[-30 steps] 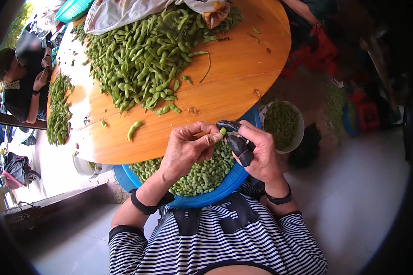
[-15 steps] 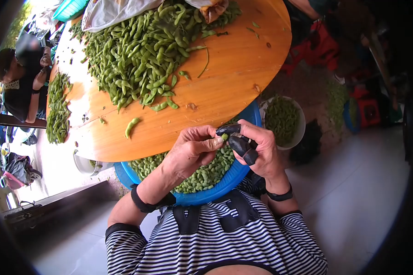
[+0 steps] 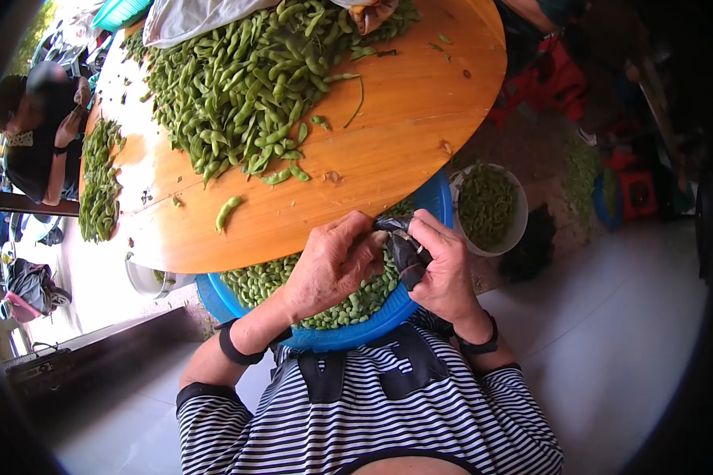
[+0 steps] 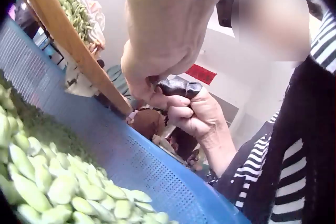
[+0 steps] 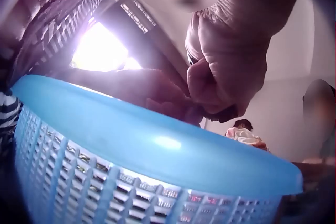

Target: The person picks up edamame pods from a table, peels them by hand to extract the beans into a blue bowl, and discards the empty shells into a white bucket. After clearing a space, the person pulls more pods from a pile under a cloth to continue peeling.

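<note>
Wooden bench (image 3: pixel 404 134) unchanged; left hand (image 3: pixel 334 269), right hand (image 3: pixel 445 273) sink toward blue basket (image 3: pixel 348 336), fingers (image 3: pixel 358 237) clamped round pod (now hidden): likely shelling squeeze.

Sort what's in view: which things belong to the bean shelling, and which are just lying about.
Belongs to the shelling:
left hand
right hand with dark finger covers
blue basket of shelled beans
pod heap
probably the white bucket

Lying about:
lone pod
stray stem
white cloth
</note>
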`<action>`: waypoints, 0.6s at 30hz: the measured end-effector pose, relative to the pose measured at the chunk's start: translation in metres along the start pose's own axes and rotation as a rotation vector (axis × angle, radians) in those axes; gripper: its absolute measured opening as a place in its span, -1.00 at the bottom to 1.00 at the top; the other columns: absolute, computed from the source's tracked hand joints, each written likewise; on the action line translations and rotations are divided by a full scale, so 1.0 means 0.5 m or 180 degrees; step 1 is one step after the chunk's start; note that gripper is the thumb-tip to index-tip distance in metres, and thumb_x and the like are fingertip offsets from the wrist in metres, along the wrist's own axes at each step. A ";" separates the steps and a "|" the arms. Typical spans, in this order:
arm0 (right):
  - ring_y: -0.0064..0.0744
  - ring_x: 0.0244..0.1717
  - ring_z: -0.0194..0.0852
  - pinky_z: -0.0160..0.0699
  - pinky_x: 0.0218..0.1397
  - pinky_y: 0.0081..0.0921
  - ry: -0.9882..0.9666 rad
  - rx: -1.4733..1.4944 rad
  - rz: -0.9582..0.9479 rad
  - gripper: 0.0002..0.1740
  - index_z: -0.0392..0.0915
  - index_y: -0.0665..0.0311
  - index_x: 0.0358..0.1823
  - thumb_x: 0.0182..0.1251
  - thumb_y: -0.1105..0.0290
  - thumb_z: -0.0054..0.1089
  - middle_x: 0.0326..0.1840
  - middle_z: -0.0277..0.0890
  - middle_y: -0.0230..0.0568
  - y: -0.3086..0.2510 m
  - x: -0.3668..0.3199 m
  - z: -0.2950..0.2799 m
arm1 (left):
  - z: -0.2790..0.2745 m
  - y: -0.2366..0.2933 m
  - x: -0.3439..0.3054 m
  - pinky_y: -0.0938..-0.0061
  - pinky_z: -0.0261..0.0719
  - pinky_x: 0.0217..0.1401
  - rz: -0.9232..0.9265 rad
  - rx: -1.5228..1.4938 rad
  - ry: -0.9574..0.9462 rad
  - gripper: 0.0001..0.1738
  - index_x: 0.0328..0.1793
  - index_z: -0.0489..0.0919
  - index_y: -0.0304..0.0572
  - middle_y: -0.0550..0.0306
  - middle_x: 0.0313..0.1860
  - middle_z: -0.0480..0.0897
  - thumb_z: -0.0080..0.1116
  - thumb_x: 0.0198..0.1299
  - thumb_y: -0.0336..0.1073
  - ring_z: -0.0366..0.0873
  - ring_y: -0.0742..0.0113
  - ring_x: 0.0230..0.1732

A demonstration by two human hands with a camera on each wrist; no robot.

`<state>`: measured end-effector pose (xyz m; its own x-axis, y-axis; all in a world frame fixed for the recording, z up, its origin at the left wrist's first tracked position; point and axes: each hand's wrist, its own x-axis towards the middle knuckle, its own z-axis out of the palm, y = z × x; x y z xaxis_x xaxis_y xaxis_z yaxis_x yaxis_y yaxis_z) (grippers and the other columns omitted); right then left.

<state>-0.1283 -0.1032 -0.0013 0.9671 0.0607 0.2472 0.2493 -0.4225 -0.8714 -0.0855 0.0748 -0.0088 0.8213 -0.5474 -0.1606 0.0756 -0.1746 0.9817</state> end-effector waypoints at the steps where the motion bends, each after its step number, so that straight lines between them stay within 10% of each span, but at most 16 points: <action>1: 0.04 -0.38 0.40 0.40 -0.34 -0.29 -0.0002 -0.0004 -0.0002 -0.79 0.40 0.43 -0.31 -0.04 0.63 0.16 -0.41 0.29 -0.04 0.002 0.000 -0.001 | -0.005 -0.004 0.000 0.39 0.51 -0.40 0.0418 0.0435 -0.0068 -0.94 -0.18 0.48 -0.40 0.02 -0.47 0.53 0.03 0.26 -0.55 0.57 0.25 -0.48; 5: 0.08 -0.34 0.41 0.41 -0.33 -0.24 -0.0159 -0.0296 -0.0113 -0.73 0.40 0.41 -0.27 -0.08 0.65 0.15 -0.35 0.28 -0.02 0.001 -0.007 0.005 | -0.019 0.012 0.000 0.29 0.51 -0.35 0.0250 0.0225 -0.0245 -0.84 -0.17 0.47 -0.42 -0.07 -0.43 0.50 -0.03 0.11 -0.63 0.58 0.04 -0.42; 7: 0.10 -0.30 0.41 0.41 -0.33 -0.18 -0.0097 -0.0552 -0.0233 -0.66 0.39 0.39 -0.21 -0.12 0.67 0.17 -0.29 0.25 -0.01 -0.010 -0.016 0.020 | -0.021 0.005 -0.001 0.47 0.49 -0.39 0.0422 0.0669 -0.0202 -0.91 -0.21 0.46 -0.36 0.07 -0.48 0.57 -0.06 0.21 -0.59 0.53 0.36 -0.48; 14: 0.05 -0.36 0.39 0.43 -0.33 -0.29 -0.0079 -0.0244 -0.0228 -0.75 0.40 0.41 -0.27 -0.04 0.59 0.20 -0.36 0.25 -0.06 0.001 -0.003 0.011 | 0.006 -0.003 -0.006 0.53 0.37 -0.39 -0.0064 0.0287 0.0047 -0.89 -0.18 0.46 -0.35 0.19 -0.47 0.52 -0.08 0.22 -0.57 0.35 0.44 -0.48; 18: -0.31 -0.40 0.45 0.39 -0.32 -0.45 -0.0396 0.1468 0.1720 -0.84 0.45 0.42 -0.33 0.10 0.49 0.18 -0.42 0.36 -0.15 -0.004 -0.001 -0.022 | 0.004 -0.013 0.000 0.60 0.43 -0.33 -0.0567 -0.1479 -0.0343 -0.89 -0.20 0.49 -0.27 0.25 -0.40 0.58 -0.09 0.30 -0.48 0.42 0.51 -0.42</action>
<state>-0.1298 -0.1125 0.0049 0.9532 0.0652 -0.2952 -0.2958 0.0006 -0.9552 -0.0873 0.0742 -0.0152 0.7116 -0.6278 -0.3153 0.4729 0.0962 0.8759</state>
